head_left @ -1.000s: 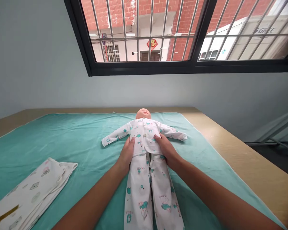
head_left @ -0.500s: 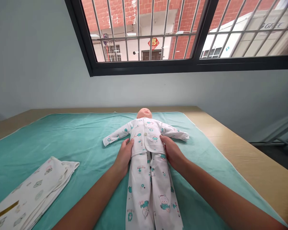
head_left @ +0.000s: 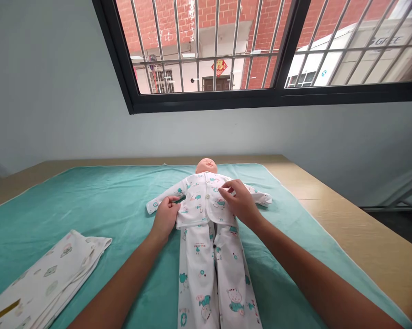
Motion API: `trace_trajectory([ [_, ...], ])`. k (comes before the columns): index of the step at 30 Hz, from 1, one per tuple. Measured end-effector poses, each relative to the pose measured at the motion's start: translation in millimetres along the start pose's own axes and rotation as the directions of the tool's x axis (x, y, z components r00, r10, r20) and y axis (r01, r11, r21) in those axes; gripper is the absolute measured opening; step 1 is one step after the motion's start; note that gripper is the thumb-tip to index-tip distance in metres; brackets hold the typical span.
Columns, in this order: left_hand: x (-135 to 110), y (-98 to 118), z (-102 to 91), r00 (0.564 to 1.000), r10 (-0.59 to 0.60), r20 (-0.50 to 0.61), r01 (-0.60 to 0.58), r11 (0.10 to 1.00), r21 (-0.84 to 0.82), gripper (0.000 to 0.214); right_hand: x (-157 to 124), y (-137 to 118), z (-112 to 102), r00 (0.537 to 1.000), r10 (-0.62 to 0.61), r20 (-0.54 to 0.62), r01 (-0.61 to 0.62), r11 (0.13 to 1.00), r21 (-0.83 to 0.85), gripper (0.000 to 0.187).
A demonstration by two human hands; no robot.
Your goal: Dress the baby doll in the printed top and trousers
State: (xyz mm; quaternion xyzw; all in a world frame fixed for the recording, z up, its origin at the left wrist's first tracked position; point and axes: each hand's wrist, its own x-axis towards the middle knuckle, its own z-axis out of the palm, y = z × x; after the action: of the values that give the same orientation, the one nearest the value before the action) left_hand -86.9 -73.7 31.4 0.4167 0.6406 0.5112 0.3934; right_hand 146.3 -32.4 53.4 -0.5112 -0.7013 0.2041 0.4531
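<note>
1. Table (head_left: pixel 325 205), one, wooden; green cloth (head_left: pixel 117 196) over it.
2. Doll (head_left: pixel 206 166), one, face up on cloth.
3. Trousers (head_left: pixel 198 269), printed, below jacket.
4. Jacket (head_left: pixel 195 208), printed, on doll's torso, sleeves spread.
5. Left hand (head_left: pixel 165 218): pinching jacket's side. Right hand (head_left: pixel 240 200): fingers curled at jacket's front; grip cannot be told.
6. Step, judged: straightening jacket; next move calls for light, even tugging.

Soft daylight through a barred window (head_left: pixel 206 103) leaves a faint sheen on the wooden surface (head_left: pixel 309 187) at right. Gentle shadows edge the white outfit (head_left: pixel 195 208); wide-angle distortion stretches the margins, the upper-right corner darkened and hazy.
</note>
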Motion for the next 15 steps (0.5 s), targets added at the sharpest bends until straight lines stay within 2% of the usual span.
trace_trajectory([
  [2,-1,-7,-4.5,0.999,0.02,0.036,-0.022,0.998,0.066,0.026,-13,-1,-7,0.993,-0.085,0.079,0.091,0.993,-0.072,0.022],
  [4,-6,-12,-11.5,0.985,0.041,0.166,-0.061,0.991,0.118,0.034,-31,4,-18,0.98,-0.118,0.16,0.139,0.983,-0.122,0.023],
  [5,-9,-14,-15.7,0.965,0.067,0.255,-0.107,0.984,0.145,0.04,-40,9,-25,0.971,-0.126,0.202,0.155,0.979,-0.133,0.023],
  [7,-18,-15,-23.7,0.896,0.131,0.425,-0.237,0.949,0.207,0.058,-57,21,-39,0.942,-0.164,0.291,0.207,0.97,-0.124,0.021],
  [9,-26,-16,-28.8,0.839,0.186,0.511,-0.37,0.884,0.286,0.074,-72,33,-49,0.907,-0.221,0.358,0.284,0.95,-0.131,0.027],
  [10,-30,-17,-29.6,0.832,0.21,0.513,-0.419,0.844,0.334,0.077,-78,38,-51,0.898,-0.236,0.371,0.312,0.937,-0.157,0.032],
  [12,-35,-21,-27.9,0.85,0.264,0.456,-0.469,0.773,0.426,0.069,-86,42,-49,0.906,-0.209,0.367,0.315,0.914,-0.255,0.036],
  [15,-40,-28,-20.2,0.876,0.329,0.353,-0.478,0.689,0.545,0.052,-91,38,-35,0.925,-0.123,0.361,0.276,0.869,-0.411,0.023],
])
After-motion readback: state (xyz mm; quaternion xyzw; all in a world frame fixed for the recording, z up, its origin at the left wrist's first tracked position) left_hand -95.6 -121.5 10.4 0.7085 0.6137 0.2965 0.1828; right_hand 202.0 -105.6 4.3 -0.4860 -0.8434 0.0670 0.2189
